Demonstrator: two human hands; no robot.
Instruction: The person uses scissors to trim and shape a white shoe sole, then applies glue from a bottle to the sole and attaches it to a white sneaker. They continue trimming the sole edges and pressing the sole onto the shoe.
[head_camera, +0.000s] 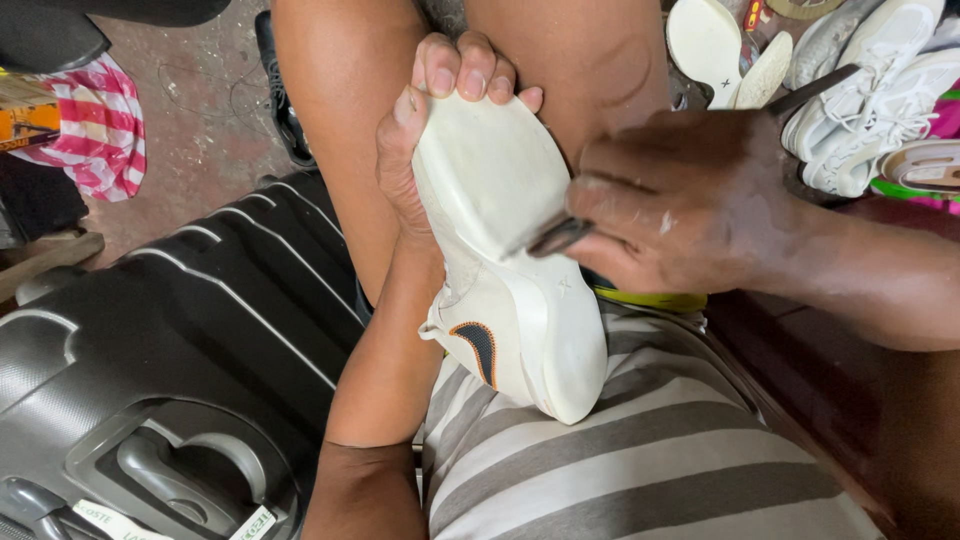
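- White shoe (515, 300) sits at frame centre, sole up, heel end toward 12 o'clock, toe end toward 6 o'clock resting on a grey-and-white striped shirt (620, 450). A dark patch with an orange edge shows on the shoe's side, at about 7 o'clock of the sole.
- Left hand (430, 150) grips the heel end from the 9 o'clock side: fingers (470, 75) curl over the top edge of the sole, thumb lies along its left rim. Closed firmly on the shoe.
- Right hand (680, 200) comes in from 3 o'clock, fist closed around a thin dark tool (560, 236). The tool's tip touches the sole near mid-length, at the right edge; its other end (815, 88) sticks out past the knuckles toward 1 o'clock. What kind of blade or point it has: cannot tell, tip is blurred.
- Bare legs frame the shoe at 11 and 1 o'clock.
- Black ribbed suitcase (190, 340) fills the 8 o'clock quarter, handle recess near the lower edge.
- Red-and-white striped cloth (100, 120) at 10 o'clock on the floor.
- Pile of white sneakers (870, 100) at 2 o'clock; two loose pale insoles (705, 40) just beside them at 1 o'clock.
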